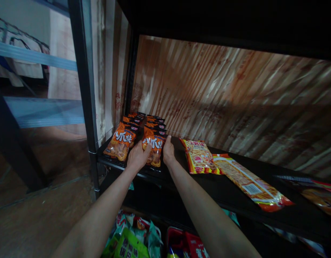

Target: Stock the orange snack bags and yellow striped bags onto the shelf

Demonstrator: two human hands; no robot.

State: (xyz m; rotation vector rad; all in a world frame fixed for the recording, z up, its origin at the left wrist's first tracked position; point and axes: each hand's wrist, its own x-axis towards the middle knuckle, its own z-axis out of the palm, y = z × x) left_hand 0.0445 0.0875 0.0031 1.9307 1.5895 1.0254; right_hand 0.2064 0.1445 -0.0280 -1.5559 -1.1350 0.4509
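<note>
Two rows of orange and black snack bags stand at the left end of a black shelf. My left hand [139,156] is closed on the left edge of the front snack bag [155,151] in the right-hand row, its thumb lying over the bag's face. Against that bag's right edge is my right hand [169,150], closed in on the side, with most of its fingertips hidden. Left of my left hand leans the front bag of the other row [120,142]. More orange bags [155,125] stand behind the held one.
Right along the shelf [178,175] lie a red-and-yellow snack bag [200,156], a long noodle-like snack packet [252,182] and a darker packet [319,197]. Below are green packets [131,245] and a red container [172,234]. A black upright post [86,79] stands left; corrugated sheeting backs the shelf.
</note>
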